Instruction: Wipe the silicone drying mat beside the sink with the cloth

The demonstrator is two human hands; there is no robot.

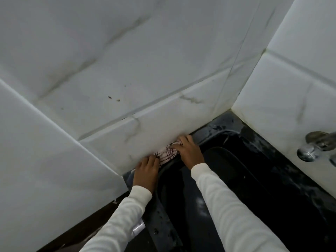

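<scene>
We have both hands on the cloth (166, 154), a white rag with dark red check lines, bunched against the foot of the tiled wall (127, 88) at the back of the wet, dark table (229, 122). Our right hand (188, 151) lies on top of it with fingers curled over the bundle and pressing it down; our left hand (146, 172) pinches its nearer end, fingertips tucked into the fabric. Both sleeves (227, 206) are long and off-white. The silicone drying mat (223, 164) we take to be the dark, rounded sheet lying just beside our right wrist, though everything down here is black and dim, and we cannot say for certain where the mat ends and the sink (272, 206) or its rim begins. The cloth appears to sit at the mat's far edge or just beyond it, in the seam where the table meets the wall, not out on the mat's broad face. Water streaks and droplets shine on the dark surfaces near the corner and along the right-hand wall below the chrome tap (312, 148), so the area looks wet, not wiped dry. By our reading, the wiping is at most under way at the back edge; the mat's wide middle and near side show no clear sign of being finished, and most of the strokes seem left to do.
</scene>
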